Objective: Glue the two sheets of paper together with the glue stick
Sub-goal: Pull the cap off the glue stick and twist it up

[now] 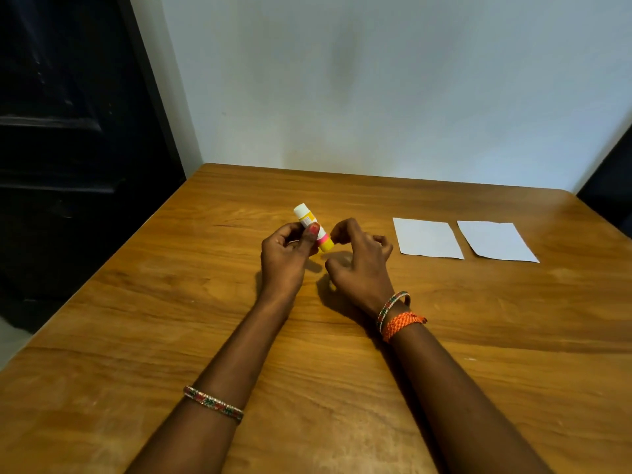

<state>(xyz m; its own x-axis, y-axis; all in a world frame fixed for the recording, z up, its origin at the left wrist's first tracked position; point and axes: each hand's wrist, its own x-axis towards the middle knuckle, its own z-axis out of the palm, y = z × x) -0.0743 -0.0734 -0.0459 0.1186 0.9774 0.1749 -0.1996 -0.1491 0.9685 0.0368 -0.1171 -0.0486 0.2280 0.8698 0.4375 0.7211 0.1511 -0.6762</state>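
1. On the wooden table (342, 388), warm orange-brown grain running right across, both bare forearms reach in from the near edge
2. Left hand (285, 254) has the glue stick (313, 232), thumb and fingers clamped round its middle, white end tilted up and away to the left, yellow end with a pink band pointing down to the right
3. Right hand (359, 258) sits just beside that yellow end, fingers curled in, fingertips right up by it; whether they actually touch it, can't tell
4. Off to the right, well apart from the hands, two white sheets lie flat side by side, the nearer sheet (427, 238) and the farther sheet (496, 241), a strip of bare wood between them
5. Behind the table a plain pale wall (376, 80), and on the left a dark door (68, 131)
6. Beaded bangle (213, 403) on the left forearm, another bangle with an orange braided thread (402, 323) on the right wrist
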